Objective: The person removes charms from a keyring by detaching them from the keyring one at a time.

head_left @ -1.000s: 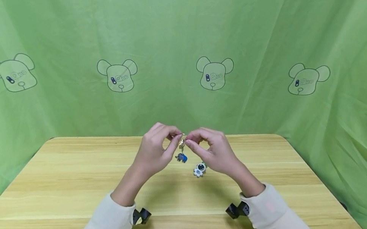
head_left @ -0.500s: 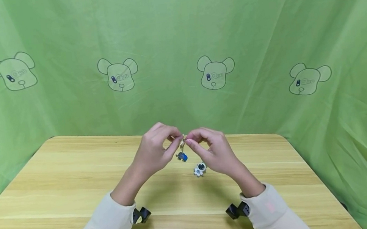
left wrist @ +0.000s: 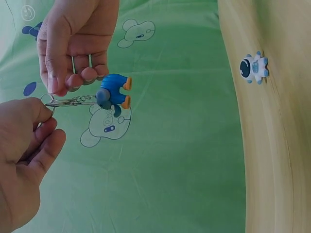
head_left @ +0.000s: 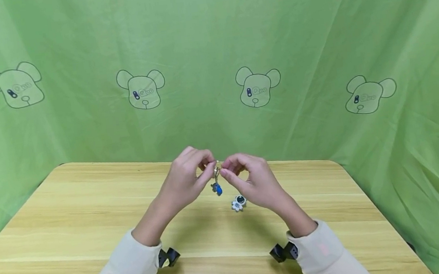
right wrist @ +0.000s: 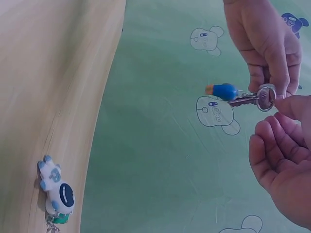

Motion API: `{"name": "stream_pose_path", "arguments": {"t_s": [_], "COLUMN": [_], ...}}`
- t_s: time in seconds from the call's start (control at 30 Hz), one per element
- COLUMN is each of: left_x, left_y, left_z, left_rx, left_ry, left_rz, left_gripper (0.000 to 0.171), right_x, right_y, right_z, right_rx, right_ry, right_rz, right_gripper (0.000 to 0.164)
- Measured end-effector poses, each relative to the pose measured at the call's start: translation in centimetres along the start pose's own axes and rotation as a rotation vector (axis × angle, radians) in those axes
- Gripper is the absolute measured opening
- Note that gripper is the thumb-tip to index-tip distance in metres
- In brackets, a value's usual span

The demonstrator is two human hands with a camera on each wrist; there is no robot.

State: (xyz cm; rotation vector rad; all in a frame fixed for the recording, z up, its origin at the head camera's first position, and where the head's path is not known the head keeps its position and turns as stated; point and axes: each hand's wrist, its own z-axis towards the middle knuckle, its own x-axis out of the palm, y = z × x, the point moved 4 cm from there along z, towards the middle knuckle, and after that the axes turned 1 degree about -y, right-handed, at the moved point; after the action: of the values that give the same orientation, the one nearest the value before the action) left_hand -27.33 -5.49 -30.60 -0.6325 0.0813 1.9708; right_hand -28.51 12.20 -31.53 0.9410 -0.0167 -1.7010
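Note:
Over the far part of the table, my left hand and right hand meet fingertip to fingertip. Both pinch a metal key ring between thumb and finger. A silver key hangs from the ring, and on a short chain so does a small blue and grey elephant charm with orange feet. In the head view the elephant dangles below the fingertips, and the ring is partly hidden by them. A white astronaut keychain lies on the table below the right hand.
The wooden table ends at a green curtain printed with bear heads. Next to the astronaut's head, a green piece and metal chain show. A black wrist camera sits at the left sleeve, another at the right.
The elephant charm has turned on its chain and now hangs more upright. The fingertips have shifted very slightly left, both still pinching the key ring. The astronaut keychain stays where it was.

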Motion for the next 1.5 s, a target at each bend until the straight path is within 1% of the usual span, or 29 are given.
{"name": "stream_pose_path", "arguments": {"t_s": [0.1, 0.23, 0.4, 0.6, 0.73, 0.87, 1.07, 1.2, 1.3, 1.43, 1.5], "left_x": [0.0, 0.0, -0.1, 0.0, 0.0, 0.1, 0.2, 0.1, 0.1, 0.0, 0.0], "left_y": [0.1, 0.3, 0.3, 0.4, 0.2, 0.1, 0.0, -0.1, -0.1, -0.1, -0.1], "left_z": [0.0, -0.1, -0.1, 0.0, 0.0, 0.0, -0.1, -0.1, -0.1, -0.1, -0.1], "left_rx": [-0.022, -0.049, -0.097, -0.149, -0.171, -0.193, -0.219, -0.223, -0.224, -0.227, -0.230], "left_ry": [-0.005, -0.018, -0.051, -0.072, -0.084, -0.095, -0.095, -0.096, -0.094, -0.089, -0.088], "left_rz": [-0.003, -0.007, -0.018, -0.043, -0.049, -0.051, -0.056, -0.052, -0.054, -0.056, -0.057], "left_gripper": [0.008, 0.007, 0.007, 0.008, 0.009, 0.010, 0.010, 0.009, 0.010, 0.009, 0.009], "right_x": [0.2, 0.6, 1.2, 1.7, 1.9, 2.1, 2.4, 2.5, 2.5, 2.5, 2.5], "right_y": [0.1, 0.3, 0.3, 0.3, 0.4, 0.4, 0.2, 0.2, 0.3, 0.2, 0.2], "right_z": [0.0, -0.1, -0.1, -0.4, -0.6, -0.7, -0.8, -0.8, -0.8, -0.8, -0.9], "right_rx": [-0.023, -0.077, -0.160, -0.286, -0.339, -0.355, -0.384, -0.392, -0.394, -0.400, -0.404], "right_ry": [0.008, -0.008, -0.067, -0.152, -0.185, -0.183, -0.189, -0.192, -0.187, -0.180, -0.176], "right_rz": [-0.023, -0.021, -0.026, -0.073, -0.106, -0.149, -0.200, -0.228, -0.255, -0.275, -0.277], "right_gripper": [0.007, 0.007, 0.009, 0.017, 0.021, 0.018, 0.015, 0.007, 0.010, 0.004, 0.005]}}
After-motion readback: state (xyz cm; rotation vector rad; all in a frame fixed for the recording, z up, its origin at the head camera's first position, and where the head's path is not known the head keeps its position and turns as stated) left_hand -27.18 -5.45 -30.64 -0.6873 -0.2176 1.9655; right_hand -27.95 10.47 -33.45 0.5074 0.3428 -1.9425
